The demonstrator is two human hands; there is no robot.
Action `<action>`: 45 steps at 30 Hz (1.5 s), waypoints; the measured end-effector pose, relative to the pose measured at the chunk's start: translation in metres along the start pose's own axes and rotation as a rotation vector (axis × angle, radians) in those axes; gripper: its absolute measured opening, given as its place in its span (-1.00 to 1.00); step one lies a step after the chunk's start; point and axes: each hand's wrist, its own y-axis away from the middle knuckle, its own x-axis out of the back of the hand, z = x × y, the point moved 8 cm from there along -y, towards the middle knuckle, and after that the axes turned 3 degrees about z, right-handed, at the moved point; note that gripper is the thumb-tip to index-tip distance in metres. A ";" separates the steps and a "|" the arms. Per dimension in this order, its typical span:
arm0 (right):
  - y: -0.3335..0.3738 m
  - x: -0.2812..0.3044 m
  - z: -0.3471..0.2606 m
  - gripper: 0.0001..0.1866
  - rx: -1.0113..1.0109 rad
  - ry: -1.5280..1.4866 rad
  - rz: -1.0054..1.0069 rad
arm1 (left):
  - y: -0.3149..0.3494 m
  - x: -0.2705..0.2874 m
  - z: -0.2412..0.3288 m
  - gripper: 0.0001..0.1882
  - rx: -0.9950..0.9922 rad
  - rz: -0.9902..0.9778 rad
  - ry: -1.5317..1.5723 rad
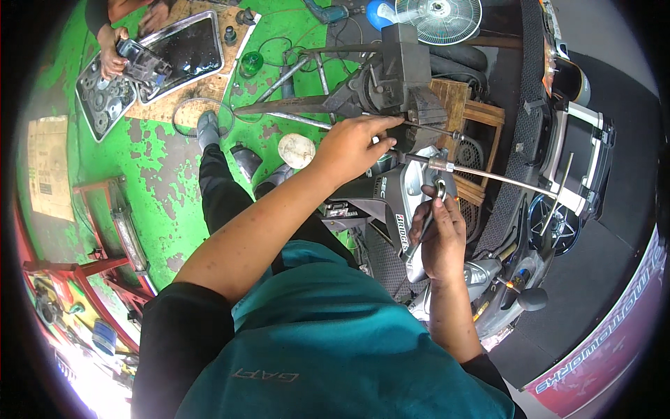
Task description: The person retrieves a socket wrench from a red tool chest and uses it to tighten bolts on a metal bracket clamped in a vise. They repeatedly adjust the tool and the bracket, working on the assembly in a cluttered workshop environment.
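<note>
My left hand [359,145] reaches over beside the large metal bench vise [391,77]. Its index finger and thumb are stretched out and apart, the index fingertip at the near end of a thin dark rod [433,129] by the vise jaws. Whether the fingers touch that rod is hard to make out. In my right hand [444,237], raised palm up, is a wrench [427,220] with a ring-shaped end; its shaft slants down across the fingers. Just above this hand runs a long shiny metal bar [495,177] with a collar and a thin crossbar [562,185].
At the upper left, another person's hands hold a dark metal part [143,63] over metal trays [105,105]. A fan [440,17] stands behind the vise. Motorcycle parts [481,279] lie at right, a red metal stand [105,237] at left, and a wooden crate [485,119] past the vise.
</note>
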 end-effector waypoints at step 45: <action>0.035 0.097 -0.198 -0.31 1.005 1.177 0.741 | 0.025 0.036 0.007 -0.79 0.371 0.087 0.067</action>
